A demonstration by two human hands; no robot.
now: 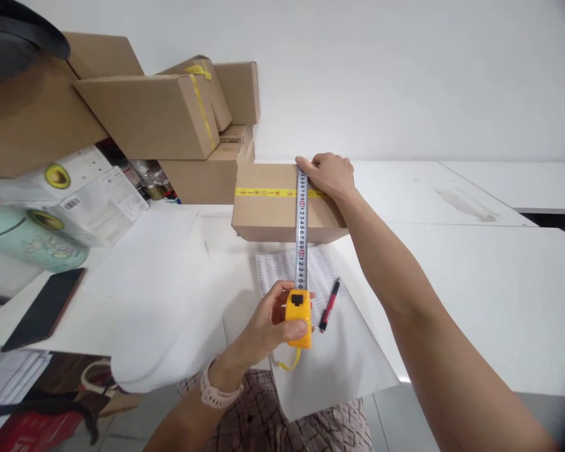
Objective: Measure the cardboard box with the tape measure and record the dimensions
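My left hand (268,326) is wrapped round the yellow case of a tape measure (299,323), thumb on its front. The metal blade (301,251) runs from the case away from me, across the top of a closed cardboard box (268,213) sealed with yellow printed tape. At the box's far edge, my right hand (330,172) pins the blade's end with its thumb, the other fingers curled over the edge. Below the box, printed paper sheets (275,267) lie on the white table, and a red and black pen (329,306) rests on them.
Cardboard boxes (145,116) are stacked at the back left. Nearer stand a white carton (101,207) with avocado pictures and a mint-green bottle (37,235). A dark phone-like slab (44,307) lies at the left table edge. A white wall (405,75) rises behind the table.
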